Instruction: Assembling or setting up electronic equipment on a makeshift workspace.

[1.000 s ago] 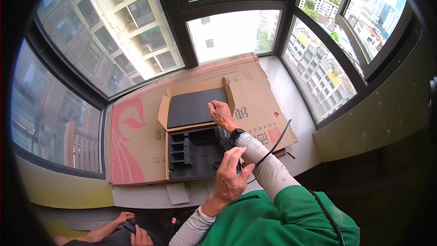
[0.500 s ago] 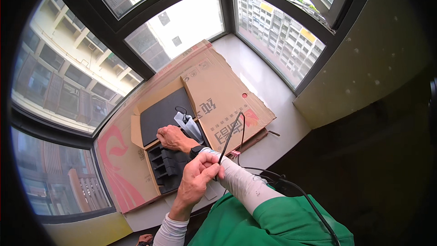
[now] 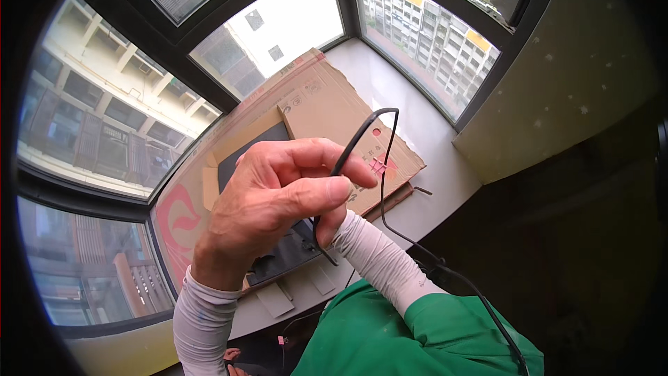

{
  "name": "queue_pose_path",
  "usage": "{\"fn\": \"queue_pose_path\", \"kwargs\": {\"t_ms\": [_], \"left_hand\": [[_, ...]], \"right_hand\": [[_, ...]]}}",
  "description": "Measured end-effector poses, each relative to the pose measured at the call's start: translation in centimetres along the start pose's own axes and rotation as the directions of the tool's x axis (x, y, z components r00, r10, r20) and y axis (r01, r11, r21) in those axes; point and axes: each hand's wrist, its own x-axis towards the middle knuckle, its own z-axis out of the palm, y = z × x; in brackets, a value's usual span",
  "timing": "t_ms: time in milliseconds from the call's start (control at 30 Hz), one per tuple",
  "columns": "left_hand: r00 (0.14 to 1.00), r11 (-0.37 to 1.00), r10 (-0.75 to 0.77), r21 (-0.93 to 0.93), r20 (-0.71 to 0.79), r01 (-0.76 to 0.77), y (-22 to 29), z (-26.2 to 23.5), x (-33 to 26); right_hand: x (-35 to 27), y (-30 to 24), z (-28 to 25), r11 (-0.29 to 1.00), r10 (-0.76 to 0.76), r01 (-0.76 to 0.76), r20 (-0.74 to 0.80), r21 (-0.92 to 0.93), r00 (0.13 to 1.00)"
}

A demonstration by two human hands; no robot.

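My left hand (image 3: 275,191) is raised close in front of me, its thumb and fingers pinching a thin black cable (image 3: 355,136). From the pinch the cable loops up, bends sharply and runs down past my right sleeve; a short piece hangs below the fingers. A small pink clip (image 3: 378,166) shows beside the cable. My right forearm (image 3: 383,257), in a white sleeve, reaches in behind the left hand, which hides the right hand's fingers. Behind both is an open carton (image 3: 211,186) holding a dark panel (image 3: 233,161) and a black insert (image 3: 289,257), mostly covered by the left hand.
Under the carton lies a large flat cardboard box (image 3: 337,104) with pink print, on a pale window ledge (image 3: 445,160). Dark-framed windows (image 3: 351,0) enclose the ledge. A wall (image 3: 536,97) stands at right. Loose cardboard flaps (image 3: 275,299) jut out at the near edge.
My left hand has come up and nearer with the cable, now covering much of the carton. The cable's loop rises higher, and my right hand has gone from view behind the left.
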Motion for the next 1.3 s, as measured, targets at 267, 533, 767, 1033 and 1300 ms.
{"fn": "queue_pose_path", "kwargs": {"t_ms": [267, 533, 767, 1033, 1300], "left_hand": [[0.689, 0.853, -0.011, 0.366, 0.725, -0.372, -3.6, -0.5, -10.3], [0.968, 0.511, -0.134, 0.852, 0.211, -0.115, -8.2, -2.2, -9.9], [0.911, 0.443, 0.409, 0.86, 0.056, -0.252, -7.1, 2.1, 0.3], [0.936, 0.792, 0.336, 0.508, 0.1, -0.339, -7.0, 4.5, 1.6], [0.98, 0.979, -0.18, 0.114, 0.083, 0.17, -19.1, 0.0, -7.6]], "right_hand": [[1.8, -2.9, -12.3, 0.964, -0.11, 0.153, -0.197, 0.217, 0.974], [4.5, -5.5, -11.5, 0.944, -0.096, 0.002, -0.27, -0.329, 0.958], [6.1, -1.1, -3.7, 0.683, 0.027, -0.068, -0.069, -0.727, 0.997], [5.1, 4.6, -0.2, 0.695, -0.004, 0.153, 0.209, -0.703, 0.978], [8.1, -7.5, -1.5, 0.737, -0.003, 0.035, 0.049, -0.675, 0.999]]}}
